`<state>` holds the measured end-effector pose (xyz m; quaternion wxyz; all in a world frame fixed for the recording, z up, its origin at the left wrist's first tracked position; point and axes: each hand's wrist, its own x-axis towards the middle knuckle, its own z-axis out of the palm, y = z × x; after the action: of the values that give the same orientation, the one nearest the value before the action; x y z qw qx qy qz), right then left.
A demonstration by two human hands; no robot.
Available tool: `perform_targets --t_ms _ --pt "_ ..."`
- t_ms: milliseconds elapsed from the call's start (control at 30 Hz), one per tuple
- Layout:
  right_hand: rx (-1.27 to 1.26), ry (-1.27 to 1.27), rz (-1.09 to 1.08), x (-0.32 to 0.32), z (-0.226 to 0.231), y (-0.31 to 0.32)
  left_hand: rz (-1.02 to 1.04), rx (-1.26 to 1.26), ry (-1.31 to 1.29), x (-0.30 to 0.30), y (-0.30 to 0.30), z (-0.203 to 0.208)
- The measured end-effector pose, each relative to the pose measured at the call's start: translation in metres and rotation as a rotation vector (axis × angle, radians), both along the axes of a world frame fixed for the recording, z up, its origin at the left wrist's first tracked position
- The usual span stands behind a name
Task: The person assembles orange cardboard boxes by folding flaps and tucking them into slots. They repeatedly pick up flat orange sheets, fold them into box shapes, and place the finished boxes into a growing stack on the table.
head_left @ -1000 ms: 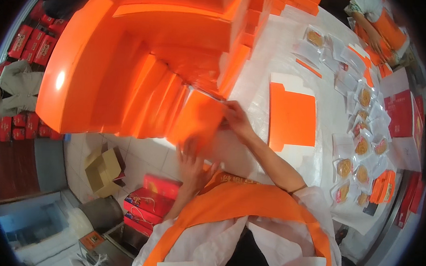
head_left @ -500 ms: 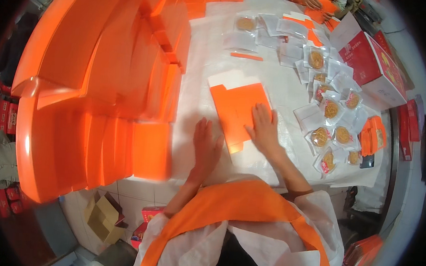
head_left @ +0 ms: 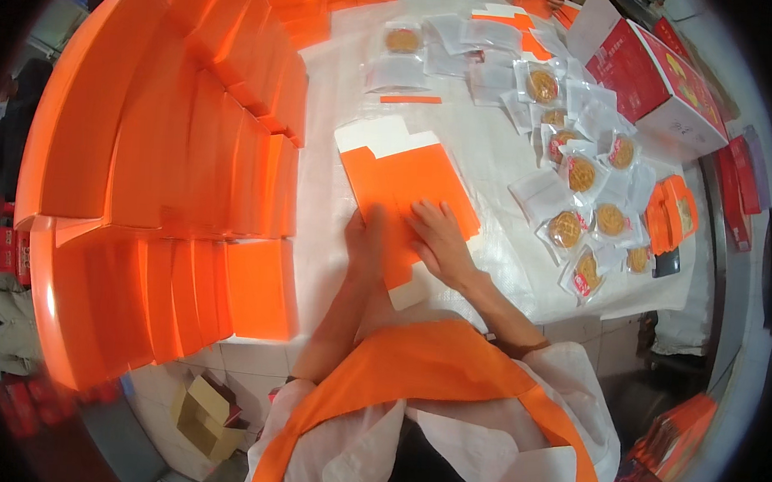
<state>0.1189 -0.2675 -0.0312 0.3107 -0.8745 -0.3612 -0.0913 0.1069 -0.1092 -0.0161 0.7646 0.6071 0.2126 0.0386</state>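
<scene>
A flat orange carton blank [head_left: 398, 176] with white flaps lies at a slant on the table in front of me. My right hand [head_left: 443, 244] rests on its right part, fingers stretched out and apart. At the carton's left edge is my left hand [head_left: 366, 240], upright and close against it; motion smears its fingers, so its grip is unclear. Beyond the carton lies a thin orange strip [head_left: 411, 99]. To the right, several round golden pastries in clear packets, such as one pastry [head_left: 582, 174], lie among white packets [head_left: 535, 190].
Tall stacks of orange boxes [head_left: 261, 287] line the table's left side. A red and white carton [head_left: 664, 90] stands far right, near an orange package [head_left: 671, 214] and a dark flat object [head_left: 666, 263]. Another person's hands [head_left: 554, 0] show at the far edge. An open cardboard box [head_left: 206, 417] is on the floor.
The carton blank has slid slightly toward me. My left hand has moved right, from beside the blank to its left edge. My right hand remains on it. The whole view has shifted a little.
</scene>
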Motion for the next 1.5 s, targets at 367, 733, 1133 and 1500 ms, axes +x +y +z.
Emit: perform_targets --t_ms 367,733,1133,1500 --pt "1.663 1.455 -0.099 -0.034 0.045 0.000 0.037 -0.146 -0.151 -0.019 0.007 0.021" --pt "0.761 0.725 -0.072 -0.058 0.063 0.022 -0.212 -0.210 -0.024 -0.048 -0.007 0.050" --pt "0.456 1.255 0.300 -0.070 0.080 0.005 0.140 0.187 -0.026 -0.046 0.019 0.065" --pt "0.462 0.263 0.070 -0.001 0.115 0.009 -0.173 0.298 -0.183 -0.103 0.019 0.044"
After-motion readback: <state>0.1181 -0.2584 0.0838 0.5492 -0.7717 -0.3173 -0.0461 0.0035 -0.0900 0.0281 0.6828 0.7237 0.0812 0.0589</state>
